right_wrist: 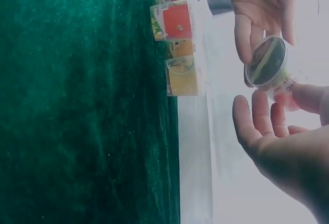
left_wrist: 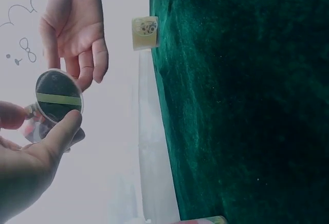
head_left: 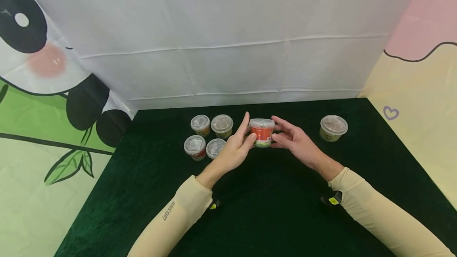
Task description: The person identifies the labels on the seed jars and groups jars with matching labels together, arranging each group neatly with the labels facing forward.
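A small round tub (head_left: 262, 133) with a clear lid and a red, white and green label is held upright above the dark green cloth. My left hand (head_left: 233, 150) grips its left side, thumb at the front. From below, the left wrist view shows the tub's dark round base (left_wrist: 57, 88) with a pale stripe across it. Close against the tub's right side is my right hand (head_left: 299, 144), its fingers spread and loosely bent. In the right wrist view this hand's fingers (right_wrist: 259, 112) stand just apart from the tub; whether its thumb touches is unclear.
Several lidded tubs stand grouped at the left, including a front tub (head_left: 194, 147) with a red label and a back tub (head_left: 222, 125). Another lidded tub (head_left: 333, 127) stands alone at the right. Behind the green cloth (head_left: 271, 209) rises a white fabric backdrop (head_left: 228, 66).
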`<state>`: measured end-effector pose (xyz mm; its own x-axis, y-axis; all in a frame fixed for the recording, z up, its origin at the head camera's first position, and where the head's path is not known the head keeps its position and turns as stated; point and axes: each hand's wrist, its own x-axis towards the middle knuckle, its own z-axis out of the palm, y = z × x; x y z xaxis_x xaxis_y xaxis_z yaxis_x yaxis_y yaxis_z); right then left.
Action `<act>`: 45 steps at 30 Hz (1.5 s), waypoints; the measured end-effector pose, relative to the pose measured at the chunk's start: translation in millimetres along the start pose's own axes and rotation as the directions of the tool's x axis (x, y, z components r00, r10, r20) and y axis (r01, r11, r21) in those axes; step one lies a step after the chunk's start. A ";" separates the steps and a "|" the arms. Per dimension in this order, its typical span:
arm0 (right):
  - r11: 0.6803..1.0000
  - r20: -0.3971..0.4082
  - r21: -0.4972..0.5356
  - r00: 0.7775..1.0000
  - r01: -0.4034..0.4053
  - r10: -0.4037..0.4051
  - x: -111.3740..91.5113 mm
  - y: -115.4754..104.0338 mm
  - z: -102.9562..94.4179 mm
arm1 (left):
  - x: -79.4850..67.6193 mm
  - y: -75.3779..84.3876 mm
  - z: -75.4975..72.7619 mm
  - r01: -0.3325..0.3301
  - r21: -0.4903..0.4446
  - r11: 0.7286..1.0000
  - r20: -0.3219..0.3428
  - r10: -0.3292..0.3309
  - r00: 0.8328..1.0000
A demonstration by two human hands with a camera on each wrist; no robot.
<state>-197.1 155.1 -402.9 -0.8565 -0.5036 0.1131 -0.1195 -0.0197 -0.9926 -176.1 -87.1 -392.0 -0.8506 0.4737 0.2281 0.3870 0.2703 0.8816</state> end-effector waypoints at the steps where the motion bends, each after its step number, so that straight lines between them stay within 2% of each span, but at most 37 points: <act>1: 1.000 -0.001 -0.005 1.000 -0.010 0.010 0.1 -0.1 0.2 | 0.2 0.2 -0.2 0.007 -0.008 1.000 0.002 -0.007 1.000; 3: 1.000 0.010 -0.007 1.000 -0.029 0.029 0.1 -0.2 0.9 | 0.6 0.1 -0.6 0.019 -0.002 1.000 0.005 -0.019 1.000; 9: 1.000 0.056 0.009 0.998 -0.020 0.019 1.5 -1.6 4.6 | -0.2 -2.1 -2.5 0.034 0.035 0.999 0.002 -0.034 0.999; 16: 0.999 0.040 -0.015 0.999 -0.030 0.030 2.7 -1.6 5.3 | -2.7 -0.2 -4.5 0.033 -0.028 0.999 0.050 -0.031 0.998; 21: 1.000 0.069 -0.003 0.997 -0.029 0.029 4.2 -3.2 4.1 | -2.7 -0.9 -5.7 0.046 -0.034 0.998 0.044 -0.044 0.998; 26: 1.000 0.057 -0.011 0.998 -0.009 0.010 4.7 -5.5 3.9 | -2.3 -1.4 -7.3 0.053 -0.095 0.994 0.047 -0.048 0.998; 45: 1.000 0.068 0.007 0.998 -0.014 0.014 5.3 -4.8 5.3 | -4.1 0.6 -9.8 0.079 -0.082 0.994 0.047 -0.075 0.996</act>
<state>-198.4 147.9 -397.7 -0.8222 -0.5610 0.0962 -0.1039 -0.0182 -0.9944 -175.8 -97.0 -388.3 -0.8598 0.4906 0.1417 0.2884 0.2376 0.9276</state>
